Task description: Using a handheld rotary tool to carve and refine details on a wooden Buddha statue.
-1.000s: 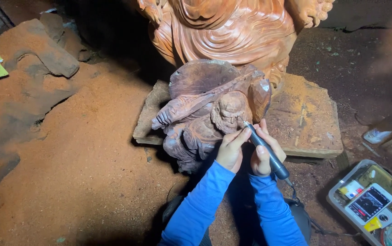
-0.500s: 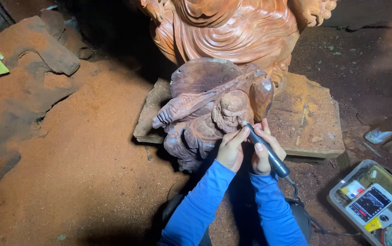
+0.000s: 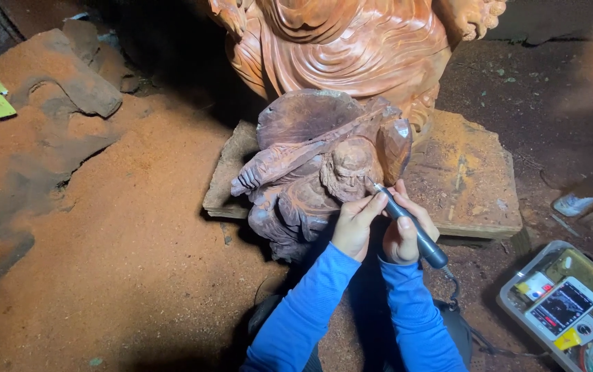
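Detail carving is under way: right hand (image 3: 406,234) grips a slim grey rotary tool (image 3: 410,227), tip at the dark brown wooden figure's (image 3: 317,172) bearded face on its slab (image 3: 462,179); left hand (image 3: 355,224), fingers curled, steadies it. Next calls for small, controlled strokes.

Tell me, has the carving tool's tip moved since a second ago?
No. The carving tool keeps its tip at the small figure's face, beside the slab.
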